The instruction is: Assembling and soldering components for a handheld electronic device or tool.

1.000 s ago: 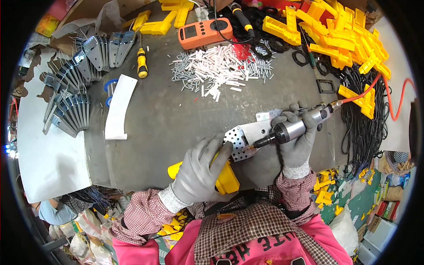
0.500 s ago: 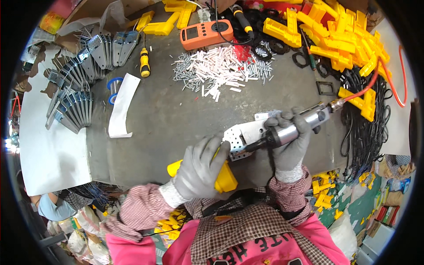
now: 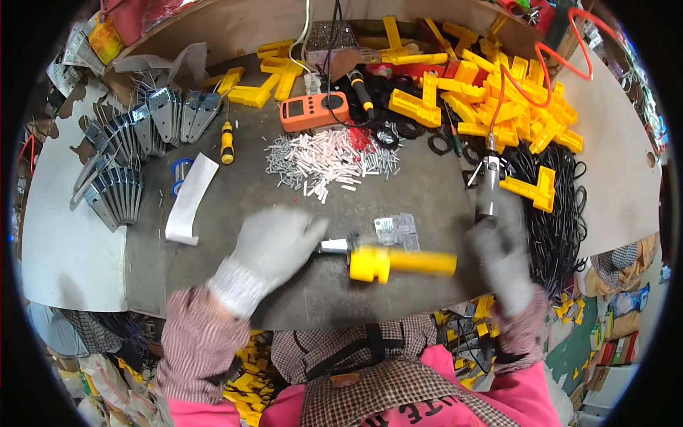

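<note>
My left hand point(image 3: 274, 238), in a grey glove, is closed at the metal end of a yellow-handled metal part point(image 3: 366, 263). Its yellow handle points right and is blurred at the far end. My right hand point(image 3: 504, 249), also gloved, is smeared by motion, so its fingers do not show clearly. Just above it is the silver air screwdriver point(image 3: 489, 186), upright, with an orange hose at its top; I cannot tell whether the hand grips it. Between my hands a small greyish piece with a white and green label point(image 3: 397, 231) lies on the dark table point(image 3: 235, 277).
Screws and pale sleeves point(image 3: 324, 160) are heaped mid-table by an orange meter point(image 3: 314, 112). Yellow handle parts point(image 3: 512, 99) and black cables point(image 3: 551, 213) fill the right. Metal plates point(image 3: 114, 196), a yellow-black screwdriver point(image 3: 227, 142) and a paper strip point(image 3: 191, 203) lie left.
The air screwdriver has moved right and away from the yellow-handled part, and now points upright. That part has swung round, its handle now to the right. My hands have moved apart.
</note>
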A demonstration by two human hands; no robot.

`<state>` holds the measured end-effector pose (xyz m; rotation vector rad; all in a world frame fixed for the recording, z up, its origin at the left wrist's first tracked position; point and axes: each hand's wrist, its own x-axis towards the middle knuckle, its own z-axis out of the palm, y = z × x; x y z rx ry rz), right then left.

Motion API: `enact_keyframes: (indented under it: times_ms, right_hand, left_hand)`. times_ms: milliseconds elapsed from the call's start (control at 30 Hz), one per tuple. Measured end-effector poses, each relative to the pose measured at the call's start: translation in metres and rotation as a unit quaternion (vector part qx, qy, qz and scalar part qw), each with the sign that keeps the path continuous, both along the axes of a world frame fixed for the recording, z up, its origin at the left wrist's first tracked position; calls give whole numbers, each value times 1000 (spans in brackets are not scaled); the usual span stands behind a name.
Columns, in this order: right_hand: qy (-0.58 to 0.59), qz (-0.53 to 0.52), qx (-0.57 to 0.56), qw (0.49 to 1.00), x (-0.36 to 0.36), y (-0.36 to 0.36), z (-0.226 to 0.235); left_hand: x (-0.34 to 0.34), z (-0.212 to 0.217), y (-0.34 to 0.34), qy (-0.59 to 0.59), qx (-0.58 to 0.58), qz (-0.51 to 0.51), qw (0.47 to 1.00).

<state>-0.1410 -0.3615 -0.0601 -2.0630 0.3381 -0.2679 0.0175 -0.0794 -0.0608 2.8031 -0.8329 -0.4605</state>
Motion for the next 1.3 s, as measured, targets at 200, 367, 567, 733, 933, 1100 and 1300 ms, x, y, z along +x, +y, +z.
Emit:
enact_keyframes:
  times_ms: [200,367,567,733,933,1100,1300]
  right_hand:
    - [-70,357,-316,876,8,48,-89]
    - [-47,195,-241,950,10,59,-71]
    - [40,285,-185,940,46,126,-73]
    - [-105,431,-302,843,48,31,-55]
    - [-124,479,-401,771,50,4,-67]
    - [-144,368,-347,851,38,15,-91]
    - [-115,-142,-293,939,-21,-110,-16]
  left_hand:
    - [58,-54,-56,-155,-169,-69,971]
    - [19,-73,-35,-216,-350,7,911]
    - [19,-83,-5,60,-611,228,755]
    - [21,-25,43,-31,-557,210,803]
    - [51,-63,-55,-249,-155,-176,940]
    - [66,-83,-79,-208,-153,-148,955]
    - [42,-68,-46,-171,-171,-8,970]
